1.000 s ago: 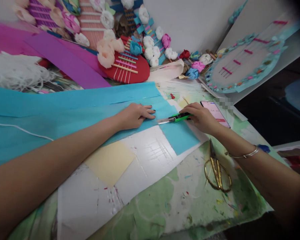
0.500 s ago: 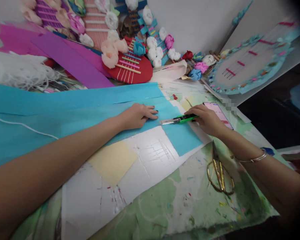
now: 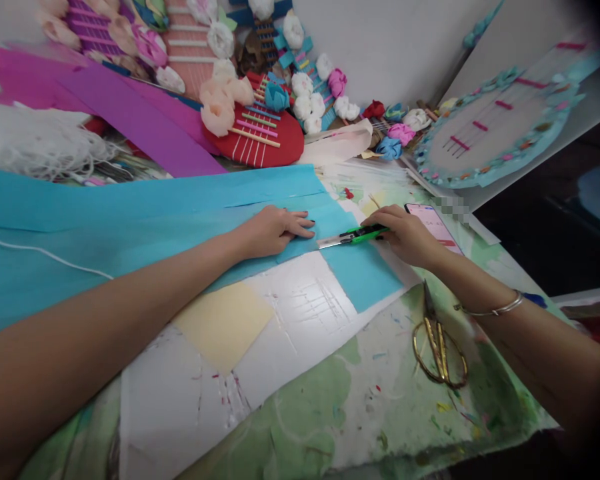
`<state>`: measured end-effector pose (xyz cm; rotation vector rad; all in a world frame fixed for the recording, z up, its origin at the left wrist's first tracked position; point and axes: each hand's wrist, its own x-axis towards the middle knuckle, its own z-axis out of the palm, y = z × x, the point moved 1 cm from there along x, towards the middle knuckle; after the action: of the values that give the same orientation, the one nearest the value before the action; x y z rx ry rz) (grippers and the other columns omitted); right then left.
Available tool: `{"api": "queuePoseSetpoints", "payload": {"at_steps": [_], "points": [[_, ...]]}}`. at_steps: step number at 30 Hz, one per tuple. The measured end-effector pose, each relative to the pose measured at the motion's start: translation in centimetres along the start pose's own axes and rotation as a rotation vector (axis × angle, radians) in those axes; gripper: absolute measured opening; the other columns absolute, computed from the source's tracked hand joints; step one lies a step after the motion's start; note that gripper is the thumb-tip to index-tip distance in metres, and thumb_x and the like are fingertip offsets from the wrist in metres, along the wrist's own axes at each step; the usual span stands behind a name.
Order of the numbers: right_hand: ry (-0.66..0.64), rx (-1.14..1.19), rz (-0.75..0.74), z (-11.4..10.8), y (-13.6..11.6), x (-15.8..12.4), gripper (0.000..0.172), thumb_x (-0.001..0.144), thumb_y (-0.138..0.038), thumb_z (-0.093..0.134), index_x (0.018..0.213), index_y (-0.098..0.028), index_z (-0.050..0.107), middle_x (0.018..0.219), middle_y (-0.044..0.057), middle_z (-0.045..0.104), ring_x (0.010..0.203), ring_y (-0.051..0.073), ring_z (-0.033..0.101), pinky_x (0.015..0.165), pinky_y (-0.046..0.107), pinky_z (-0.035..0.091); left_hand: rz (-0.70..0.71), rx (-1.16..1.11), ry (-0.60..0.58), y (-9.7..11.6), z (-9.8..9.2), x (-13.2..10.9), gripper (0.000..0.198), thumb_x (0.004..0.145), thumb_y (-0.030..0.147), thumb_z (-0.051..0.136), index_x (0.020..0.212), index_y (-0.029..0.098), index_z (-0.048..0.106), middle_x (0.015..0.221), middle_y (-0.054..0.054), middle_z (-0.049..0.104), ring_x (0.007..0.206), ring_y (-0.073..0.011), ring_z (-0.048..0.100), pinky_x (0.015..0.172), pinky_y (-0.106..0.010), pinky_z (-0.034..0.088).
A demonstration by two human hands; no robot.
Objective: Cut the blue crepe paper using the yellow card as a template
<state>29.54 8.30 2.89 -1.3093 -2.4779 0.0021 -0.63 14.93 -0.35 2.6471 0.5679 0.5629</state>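
While left hand [image 3: 279, 231] touches blue paper [image 3: 180, 213], cutter [image 3: 354, 235] nearly unmoved

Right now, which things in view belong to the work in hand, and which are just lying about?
In use:
left hand on the blue paper
right hand holding the green cutter
white board under the blue paper

Apparently lying about:
gold-handled scissors
phone
tangled white string
purple strip
yellow paper
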Motion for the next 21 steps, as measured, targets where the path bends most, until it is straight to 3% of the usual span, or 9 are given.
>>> {"api": "queuePoseSetpoints", "payload": {"at_steps": [4, 11, 21], "points": [[-0.020, 0.007, 0.008, 0.3, -0.4, 0.5, 0.031, 0.076, -0.009, 0.050, 0.102, -0.021, 0.063, 0.099, 0.011, 0.063, 0.097, 0.029, 0.057, 0.084, 0.044, 0.047, 0.003, -0.004, 0.000, 0.0, -0.1, 0.0, 0.047, 0.084, 0.003, 0.044, 0.114, 0.027, 0.070, 0.128, 0.004, 0.064, 0.131, -0.0184, 0.050, 0.112, -0.039, 0.041], [-0.046, -0.013, 0.019, 0.1, -0.5, 0.4, 0.031, 0.076, -0.009, 0.048, 0.101, -0.019, 0.062, 0.098, 0.012, 0.063, 0.094, 0.028, 0.056, 0.082, 0.042, 0.047, 0.001, -0.005, -0.003, 0.1, 0.0, 0.0, 0.046, 0.083, 0.002, 0.045, 0.113, 0.025, 0.071, 0.127, 0.002, 0.064, 0.131, -0.0206, 0.051, 0.112, -0.041, 0.040], [-0.036, -0.031, 0.037, -0.4, -0.6, -1.2, 0.042, 0.069, -0.003, 0.045, 0.102, -0.019, 0.063, 0.101, 0.011, 0.064, 0.095, 0.028, 0.057, 0.081, 0.043, 0.048, 0.000, 0.013, -0.007, 0.2, -0.1, 0.0, 0.047, 0.082, 0.003, 0.044, 0.112, 0.027, 0.072, 0.126, 0.003, 0.065, 0.130, -0.0197, 0.051, 0.111, -0.040, 0.040]]}}
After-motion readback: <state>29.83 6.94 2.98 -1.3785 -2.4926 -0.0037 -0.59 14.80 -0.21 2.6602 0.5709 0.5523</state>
